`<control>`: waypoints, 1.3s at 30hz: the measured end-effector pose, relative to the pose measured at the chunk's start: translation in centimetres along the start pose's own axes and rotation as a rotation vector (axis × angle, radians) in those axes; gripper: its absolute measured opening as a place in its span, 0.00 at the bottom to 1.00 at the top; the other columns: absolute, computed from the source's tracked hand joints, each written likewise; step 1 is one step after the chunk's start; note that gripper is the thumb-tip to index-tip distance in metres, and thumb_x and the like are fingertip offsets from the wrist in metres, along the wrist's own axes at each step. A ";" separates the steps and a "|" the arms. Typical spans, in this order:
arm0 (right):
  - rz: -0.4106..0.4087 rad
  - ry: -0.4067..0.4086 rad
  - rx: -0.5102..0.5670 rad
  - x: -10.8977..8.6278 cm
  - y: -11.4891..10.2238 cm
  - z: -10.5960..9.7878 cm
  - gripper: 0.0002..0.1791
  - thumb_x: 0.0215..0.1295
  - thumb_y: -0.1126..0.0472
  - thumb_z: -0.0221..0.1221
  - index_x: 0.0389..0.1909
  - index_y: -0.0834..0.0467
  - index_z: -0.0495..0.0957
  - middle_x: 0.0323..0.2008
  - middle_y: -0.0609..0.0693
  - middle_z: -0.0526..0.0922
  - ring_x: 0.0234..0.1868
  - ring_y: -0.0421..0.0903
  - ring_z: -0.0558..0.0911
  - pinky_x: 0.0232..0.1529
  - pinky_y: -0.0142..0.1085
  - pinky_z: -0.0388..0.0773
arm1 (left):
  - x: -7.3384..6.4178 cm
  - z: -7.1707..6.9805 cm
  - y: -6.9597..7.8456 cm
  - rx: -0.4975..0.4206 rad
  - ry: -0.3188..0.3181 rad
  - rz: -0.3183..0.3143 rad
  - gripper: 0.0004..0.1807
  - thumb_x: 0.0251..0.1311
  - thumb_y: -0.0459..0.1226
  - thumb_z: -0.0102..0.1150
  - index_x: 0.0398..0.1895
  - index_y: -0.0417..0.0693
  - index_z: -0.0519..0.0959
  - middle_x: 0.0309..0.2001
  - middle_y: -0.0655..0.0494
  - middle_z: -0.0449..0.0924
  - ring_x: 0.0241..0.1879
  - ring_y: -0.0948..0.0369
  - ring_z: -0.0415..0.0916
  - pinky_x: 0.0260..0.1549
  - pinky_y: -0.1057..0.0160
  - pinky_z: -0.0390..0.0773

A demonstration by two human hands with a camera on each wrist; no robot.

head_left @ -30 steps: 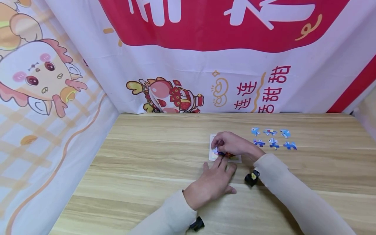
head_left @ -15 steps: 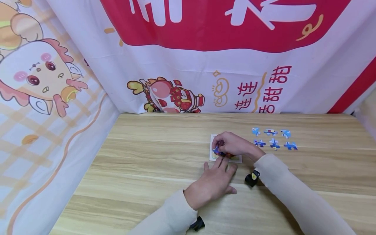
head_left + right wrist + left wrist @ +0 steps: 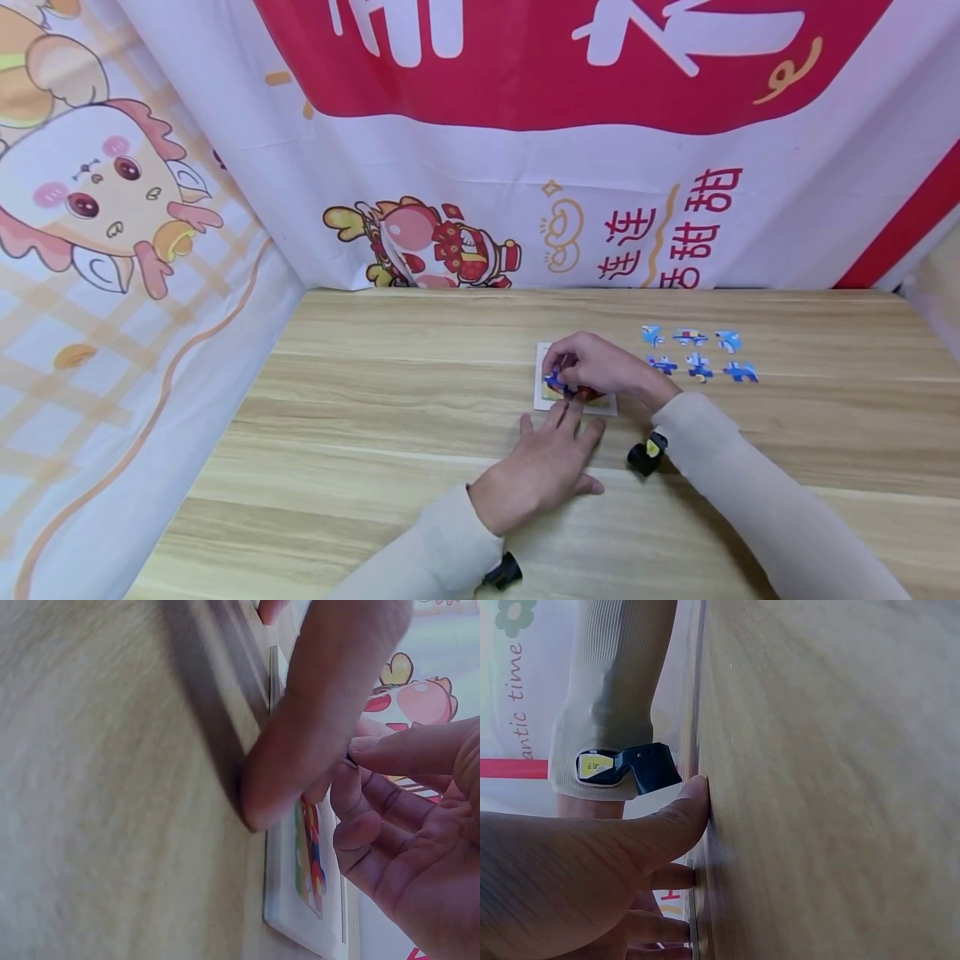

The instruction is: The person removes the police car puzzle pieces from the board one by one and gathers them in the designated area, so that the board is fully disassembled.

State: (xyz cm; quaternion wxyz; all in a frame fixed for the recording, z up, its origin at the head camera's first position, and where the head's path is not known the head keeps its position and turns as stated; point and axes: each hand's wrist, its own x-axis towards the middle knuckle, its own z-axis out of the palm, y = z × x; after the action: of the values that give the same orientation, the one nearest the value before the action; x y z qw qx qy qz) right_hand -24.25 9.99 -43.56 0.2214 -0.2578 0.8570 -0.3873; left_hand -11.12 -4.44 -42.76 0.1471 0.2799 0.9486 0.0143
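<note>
A small white-bordered puzzle board (image 3: 538,393) lies flat on the wooden table, its picture partly filled with coloured pieces. Over its left part, my right hand (image 3: 603,367) pinches a blue puzzle piece (image 3: 553,379) between thumb and fingers. Only a sliver of that piece shows in the right wrist view, at the tip of the thumb (image 3: 367,745). My left hand (image 3: 542,467) lies low in front of the board with fingers extended, the fingertips at its near edge. Both hands cover much of the puzzle picture.
Several loose blue puzzle pieces (image 3: 690,337) lie in two rows to the right of the board. Each wrist wears a black camera (image 3: 643,457). Printed cloth (image 3: 420,167) hangs behind the table and along its left side.
The pinched piece has shifted slightly, turning from a pale face to a blue one, and the right hand has moved slightly up and right. My left hand stays in place.
</note>
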 end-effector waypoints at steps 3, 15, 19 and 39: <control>-0.003 0.005 0.008 0.0 0.1 -0.1 0.13 0.67 0.74 0.59 0.40 0.55 0.87 0.40 0.50 0.87 0.45 0.48 0.80 0.55 0.44 0.74 | 0.1 0.0 0.0 -0.007 -0.013 -0.006 0.43 0.67 0.63 0.60 0.81 0.61 0.62 0.84 0.48 0.52 0.83 0.51 0.51 0.68 0.31 0.69; 0.013 0.020 0.053 -0.9 0.4 -1.2 0.13 0.69 0.73 0.57 0.47 0.57 0.86 0.43 0.53 0.88 0.45 0.49 0.83 0.50 0.41 0.78 | -0.1 -0.2 0.2 -0.051 -0.010 -0.023 0.43 0.65 0.61 0.63 0.81 0.60 0.63 0.85 0.48 0.50 0.83 0.50 0.51 0.63 0.24 0.69; 0.009 0.042 0.037 -1.3 0.6 -1.5 0.13 0.70 0.72 0.57 0.47 0.57 0.86 0.44 0.52 0.88 0.48 0.49 0.83 0.56 0.46 0.78 | -0.1 -0.3 0.3 -0.047 -0.008 -0.026 0.43 0.65 0.61 0.64 0.80 0.60 0.64 0.85 0.49 0.50 0.83 0.50 0.52 0.62 0.24 0.70; 0.011 0.132 -0.001 -6.0 3.2 -4.9 0.11 0.70 0.71 0.59 0.48 0.59 0.84 0.42 0.52 0.87 0.46 0.48 0.82 0.51 0.41 0.78 | -0.1 -0.4 0.3 -0.037 -0.012 -0.030 0.43 0.65 0.62 0.64 0.81 0.62 0.64 0.84 0.49 0.52 0.82 0.50 0.53 0.63 0.25 0.70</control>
State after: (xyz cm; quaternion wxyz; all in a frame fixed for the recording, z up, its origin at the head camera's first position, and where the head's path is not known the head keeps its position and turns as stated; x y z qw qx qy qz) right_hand -23.30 18.17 -42.03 0.1663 -0.2271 0.8714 -0.4018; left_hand -10.98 -4.28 -42.32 0.1583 0.2628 0.9514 0.0280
